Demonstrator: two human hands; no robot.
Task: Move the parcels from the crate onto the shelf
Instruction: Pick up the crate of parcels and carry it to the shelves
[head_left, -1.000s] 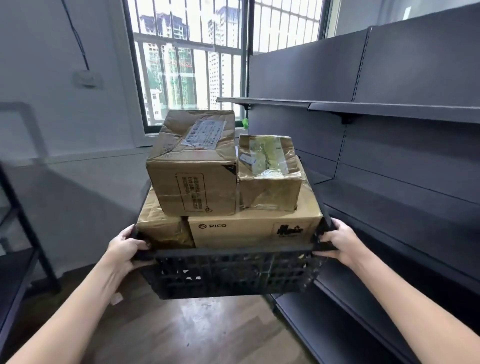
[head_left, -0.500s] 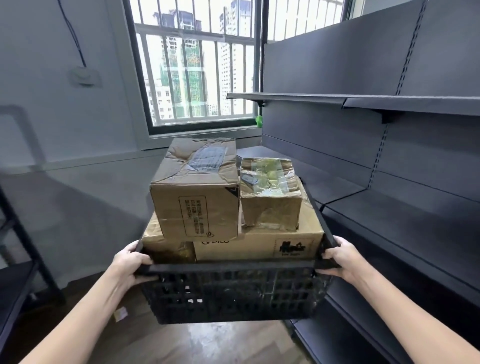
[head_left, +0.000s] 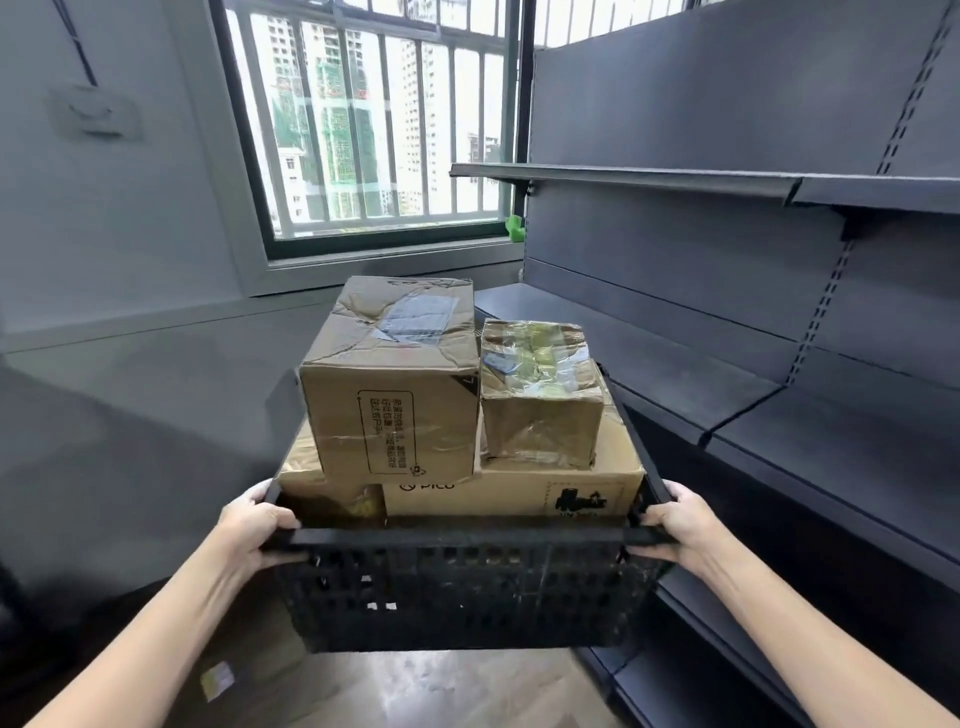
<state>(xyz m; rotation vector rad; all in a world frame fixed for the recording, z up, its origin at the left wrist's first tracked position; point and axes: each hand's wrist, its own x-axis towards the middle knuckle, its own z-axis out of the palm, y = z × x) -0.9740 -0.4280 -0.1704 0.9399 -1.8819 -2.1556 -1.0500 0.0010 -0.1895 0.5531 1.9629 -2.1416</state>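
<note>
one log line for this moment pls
stage: carrying | left hand: grips crate rim | right hand: grips rim | parcels: all stacked in crate | shelf: none placed

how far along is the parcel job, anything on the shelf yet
Done: nothing; the dark metal shelf holds no parcels. In hand: left hand and right hand grip the black plastic crate off the floor. Left: all visible brown cardboard parcels sit in it.

Black crate with four stacked cardboard parcels inside
</note>
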